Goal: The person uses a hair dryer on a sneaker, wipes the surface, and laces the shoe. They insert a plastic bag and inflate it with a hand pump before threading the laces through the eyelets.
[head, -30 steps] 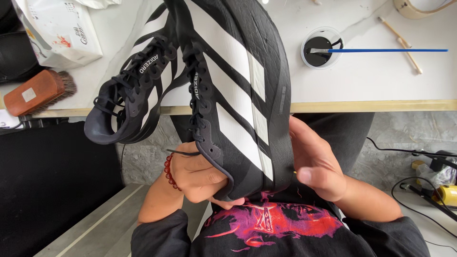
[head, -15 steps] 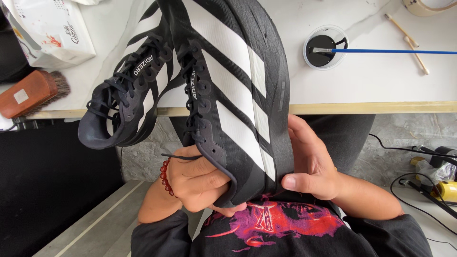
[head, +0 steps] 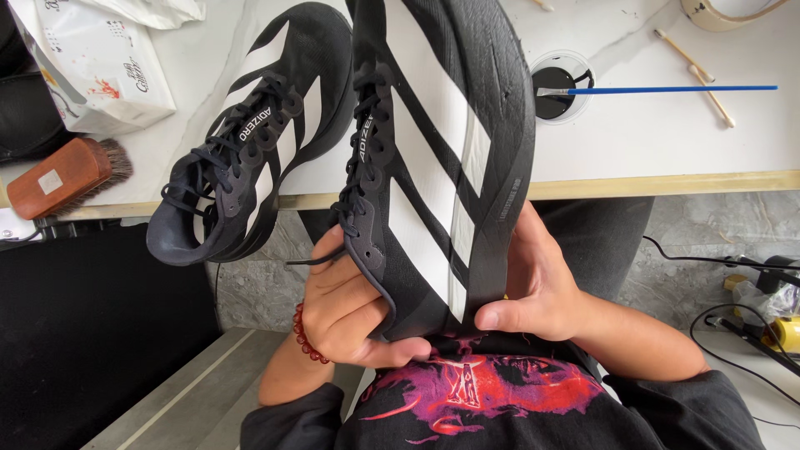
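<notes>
Right hand [head: 533, 292] thumb now lower on black shoe [head: 442, 167] sole.

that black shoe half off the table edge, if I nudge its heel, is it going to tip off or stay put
The second shoe probably tips: its heel overhangs the table edge. It looks light and thin-walled, so a nudge likely shifts it easily. The loose laces could snag.
</notes>
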